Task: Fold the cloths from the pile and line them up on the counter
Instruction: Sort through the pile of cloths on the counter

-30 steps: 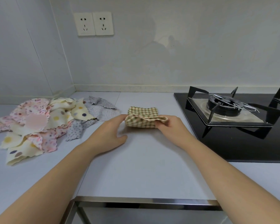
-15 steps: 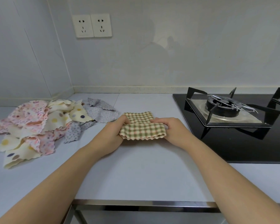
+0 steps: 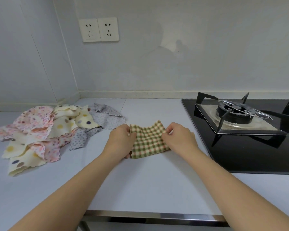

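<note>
Reaching forward over the steel front edge [image 3: 157, 215] of the white counter [image 3: 140, 180], I have both hands on a green-and-cream checked cloth [image 3: 148, 141] that sits about mid-counter, just left of the black glass hob [image 3: 240, 155]. My left hand [image 3: 121, 140] grips the cloth's left side, its fingers curled over the far left corner; the near left corner is hidden under that hand. My right hand [image 3: 178, 139] pinches the right side near the far corner, thumb and bent fingers closed on the fabric. Between my hands the far edge of the cloth is lifted and sags a little, while its near edge lies on the counter. Further left lies the pile [image 3: 45, 130] of loose, wavy-edged cloths: pink floral, cream with coloured dots, and grey dotted ones, the nearest grey corner close to my left hand. On the hob stands a burner [image 3: 233, 112] under a black pan support. On the back wall are two white sockets [image 3: 98, 30] side by side.
</note>
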Demonstrator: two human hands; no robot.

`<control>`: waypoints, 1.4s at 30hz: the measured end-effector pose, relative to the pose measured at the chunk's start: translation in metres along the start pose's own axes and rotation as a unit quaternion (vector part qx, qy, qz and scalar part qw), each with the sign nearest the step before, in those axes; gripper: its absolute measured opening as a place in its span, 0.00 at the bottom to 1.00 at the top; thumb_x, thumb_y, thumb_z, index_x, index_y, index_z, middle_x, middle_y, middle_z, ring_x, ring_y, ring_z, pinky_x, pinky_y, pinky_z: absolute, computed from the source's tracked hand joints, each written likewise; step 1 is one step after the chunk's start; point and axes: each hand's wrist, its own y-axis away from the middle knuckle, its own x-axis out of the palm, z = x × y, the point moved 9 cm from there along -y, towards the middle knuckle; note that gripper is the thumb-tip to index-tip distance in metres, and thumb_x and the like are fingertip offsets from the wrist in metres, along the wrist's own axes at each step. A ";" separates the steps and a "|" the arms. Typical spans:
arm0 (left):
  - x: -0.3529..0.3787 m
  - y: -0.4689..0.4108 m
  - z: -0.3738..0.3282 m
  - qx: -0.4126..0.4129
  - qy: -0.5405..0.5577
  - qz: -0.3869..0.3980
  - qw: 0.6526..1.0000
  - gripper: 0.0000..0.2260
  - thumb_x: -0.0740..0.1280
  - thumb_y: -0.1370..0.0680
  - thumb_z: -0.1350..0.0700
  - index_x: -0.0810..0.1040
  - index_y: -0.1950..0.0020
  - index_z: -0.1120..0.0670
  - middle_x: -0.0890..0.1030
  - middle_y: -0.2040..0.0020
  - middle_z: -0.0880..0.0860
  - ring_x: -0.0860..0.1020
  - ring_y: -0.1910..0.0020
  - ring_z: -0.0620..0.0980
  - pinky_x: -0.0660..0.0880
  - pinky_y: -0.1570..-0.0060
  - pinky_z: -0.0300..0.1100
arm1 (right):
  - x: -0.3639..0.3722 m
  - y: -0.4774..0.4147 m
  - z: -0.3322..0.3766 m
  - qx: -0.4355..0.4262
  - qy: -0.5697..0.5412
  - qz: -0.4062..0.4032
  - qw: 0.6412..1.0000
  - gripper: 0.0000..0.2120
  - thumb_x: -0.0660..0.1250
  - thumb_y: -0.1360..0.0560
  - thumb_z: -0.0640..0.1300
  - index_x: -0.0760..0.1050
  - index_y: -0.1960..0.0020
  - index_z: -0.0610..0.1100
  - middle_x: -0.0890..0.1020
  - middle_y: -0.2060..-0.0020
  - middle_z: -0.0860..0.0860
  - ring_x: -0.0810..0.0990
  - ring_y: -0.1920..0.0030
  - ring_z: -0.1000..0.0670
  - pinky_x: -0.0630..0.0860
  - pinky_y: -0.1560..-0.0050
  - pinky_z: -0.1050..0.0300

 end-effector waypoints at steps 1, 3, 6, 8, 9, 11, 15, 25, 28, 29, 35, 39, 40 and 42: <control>-0.001 0.000 0.001 -0.004 -0.013 -0.006 1.000 0.06 0.60 0.20 0.54 0.71 0.47 0.55 0.77 0.61 0.55 0.74 0.78 0.49 0.72 0.80 0.39 | 0.000 0.001 0.001 -0.004 0.008 0.004 1.000 0.03 0.61 0.25 0.46 0.72 0.53 0.48 0.77 0.66 0.57 0.76 0.58 0.50 0.67 0.45 0.52; -0.001 0.000 0.002 -0.005 -0.050 -0.013 0.999 0.09 0.59 0.20 0.54 0.70 0.42 0.54 0.77 0.55 0.54 0.76 0.69 0.50 0.71 0.75 0.40 | 0.002 0.001 0.002 -0.017 0.024 0.013 0.999 0.02 0.62 0.25 0.46 0.71 0.53 0.49 0.75 0.68 0.57 0.75 0.59 0.50 0.67 0.46 0.53; -0.005 0.002 -0.002 0.015 -0.093 -0.037 0.995 0.10 0.59 0.20 0.57 0.70 0.40 0.56 0.77 0.54 0.54 0.75 0.59 0.51 0.69 0.66 0.41 | 0.004 0.002 0.007 -0.046 0.009 0.009 0.999 0.02 0.62 0.24 0.45 0.72 0.55 0.49 0.74 0.69 0.58 0.75 0.61 0.50 0.69 0.48 0.54; -0.010 0.003 -0.003 0.031 -0.088 -0.061 0.994 0.08 0.58 0.20 0.57 0.71 0.42 0.56 0.76 0.60 0.52 0.74 0.64 0.50 0.66 0.69 0.41 | 0.002 0.003 0.014 -0.084 -0.027 -0.012 0.996 0.03 0.61 0.23 0.43 0.72 0.55 0.48 0.73 0.74 0.57 0.72 0.68 0.52 0.66 0.56 0.56; -0.013 0.003 -0.003 0.038 -0.084 -0.074 0.993 0.07 0.57 0.19 0.57 0.71 0.43 0.56 0.75 0.63 0.52 0.73 0.67 0.49 0.65 0.72 0.41 | 0.001 0.003 0.016 -0.097 -0.041 -0.022 0.994 0.03 0.60 0.23 0.43 0.71 0.54 0.47 0.71 0.77 0.56 0.70 0.70 0.53 0.64 0.59 0.56; -0.017 0.003 -0.003 0.055 -0.090 -0.094 0.990 0.07 0.57 0.19 0.57 0.71 0.43 0.57 0.73 0.67 0.52 0.71 0.69 0.49 0.62 0.73 0.42 | 0.002 0.001 0.017 -0.102 -0.051 -0.028 0.993 0.03 0.58 0.22 0.43 0.70 0.52 0.45 0.70 0.78 0.55 0.68 0.72 0.52 0.62 0.66 0.56; -0.017 -0.001 -0.001 0.054 -0.179 -0.116 0.976 0.08 0.55 0.18 0.57 0.68 0.41 0.58 0.72 0.65 0.52 0.71 0.65 0.54 0.65 0.68 0.45 | 0.013 -0.002 0.019 -0.084 0.039 -0.012 0.996 0.06 0.55 0.20 0.45 0.70 0.48 0.44 0.74 0.68 0.52 0.71 0.66 0.48 0.65 0.67 0.55; 0.007 0.002 -0.021 0.176 -0.351 -0.039 0.919 0.19 0.58 0.20 0.44 0.66 0.31 0.49 0.73 0.37 0.49 0.70 0.37 0.50 0.60 0.40 0.48 | 0.010 0.002 0.018 -0.045 0.078 -0.024 0.996 0.10 0.55 0.20 0.50 0.70 0.45 0.46 0.76 0.64 0.52 0.75 0.60 0.47 0.68 0.62 0.55; 0.002 0.000 -0.013 0.100 -0.321 0.062 0.940 0.27 0.65 0.24 0.41 0.64 0.29 0.48 0.72 0.34 0.49 0.70 0.35 0.50 0.59 0.36 0.49 | 0.012 0.005 0.016 -0.046 0.042 0.018 0.998 0.11 0.57 0.22 0.55 0.68 0.45 0.49 0.77 0.66 0.52 0.77 0.60 0.47 0.69 0.63 0.55; -0.001 0.000 -0.008 0.057 -0.295 0.110 0.948 0.29 0.68 0.27 0.40 0.64 0.29 0.48 0.72 0.33 0.49 0.70 0.36 0.50 0.62 0.36 0.48 | 0.013 0.006 0.015 -0.049 0.034 0.035 0.998 0.12 0.58 0.23 0.56 0.68 0.46 0.50 0.78 0.65 0.52 0.77 0.59 0.48 0.70 0.62 0.55; 0.001 0.003 0.011 -0.050 -0.178 0.186 0.965 0.20 0.70 0.30 0.37 0.72 0.56 0.53 0.75 0.57 0.47 0.73 0.59 0.44 0.67 0.62 0.38 | 0.023 0.011 0.025 -0.113 -0.017 0.095 0.989 0.06 0.66 0.27 0.54 0.73 0.55 0.52 0.75 0.68 0.57 0.74 0.60 0.53 0.66 0.59 0.57; 0.004 -0.001 -0.009 0.077 -0.081 0.123 0.986 0.10 0.71 0.27 0.53 0.71 0.61 0.51 0.73 0.62 0.47 0.70 0.64 0.44 0.64 0.67 0.37 | 0.023 0.012 0.031 -0.143 -0.092 0.099 0.980 0.08 0.70 0.28 0.49 0.70 0.56 0.50 0.77 0.59 0.53 0.73 0.61 0.53 0.70 0.61 0.60; 0.000 0.000 -0.017 0.117 -0.038 0.103 0.987 0.09 0.71 0.27 0.56 0.71 0.61 0.50 0.73 0.62 0.45 0.71 0.63 0.43 0.65 0.66 0.35 | 0.021 0.012 0.031 -0.140 -0.124 0.103 0.977 0.10 0.70 0.28 0.48 0.69 0.56 0.50 0.77 0.58 0.51 0.73 0.62 0.54 0.70 0.62 0.61; -0.010 0.004 -0.030 0.180 0.036 0.075 0.980 0.11 0.72 0.28 0.61 0.70 0.59 0.50 0.74 0.65 0.42 0.71 0.65 0.39 0.66 0.65 0.32 | 0.016 0.013 0.031 -0.137 -0.187 0.108 0.967 0.13 0.70 0.28 0.46 0.65 0.56 0.52 0.77 0.60 0.47 0.70 0.66 0.54 0.68 0.65 0.61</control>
